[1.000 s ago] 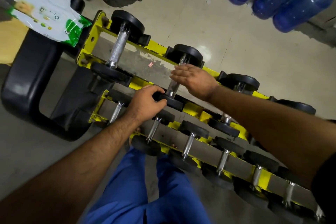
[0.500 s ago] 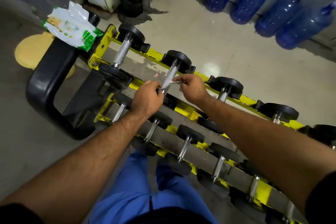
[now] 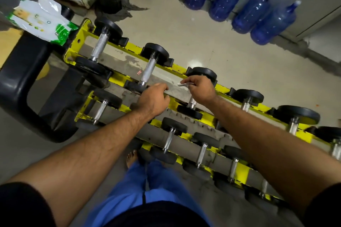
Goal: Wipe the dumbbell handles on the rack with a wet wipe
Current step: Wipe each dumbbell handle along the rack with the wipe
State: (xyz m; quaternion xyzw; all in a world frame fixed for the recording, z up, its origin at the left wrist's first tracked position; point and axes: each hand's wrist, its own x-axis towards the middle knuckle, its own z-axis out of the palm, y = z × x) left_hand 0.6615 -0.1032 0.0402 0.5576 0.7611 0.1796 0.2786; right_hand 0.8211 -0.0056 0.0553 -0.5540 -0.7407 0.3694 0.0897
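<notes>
Concrete floor (image 3: 184, 29) ran behind the yellow rack (image 3: 132, 46), with blue water bottles (image 3: 254, 11) leaning along the far wall and a green-and-white wipe packet (image 3: 40, 22) lying on a black seat pad (image 3: 22, 72) off the rack's left end.

Your right hand (image 3: 201, 88) hovered over the third dumbbell (image 3: 195, 97) of the top row, thumb and forefinger pinching a small bunched wet wipe (image 3: 182, 84) that stuck out to the left. Its handle ran away from you, near plate toward your body and far plate toward the floor beyond, slanting slightly up and to the right like its neighbours. That handle lay directly beneath and just behind your right hand, so a wipe along it would have travelled along the same near-to-far line. Your left hand (image 3: 155, 97) sat lower and to the left, fingers curled over the near front rail beside the second dumbbell (image 3: 147, 70); it looked like a bracing grip, though the fingertips were tucked out of sight.

Most of the third handle was hidden under your right hand and wrist; only a short chrome stub showed near the near plate. Whether the wipe already touched metal could not be told. The rack's right end ran out of frame.
</notes>
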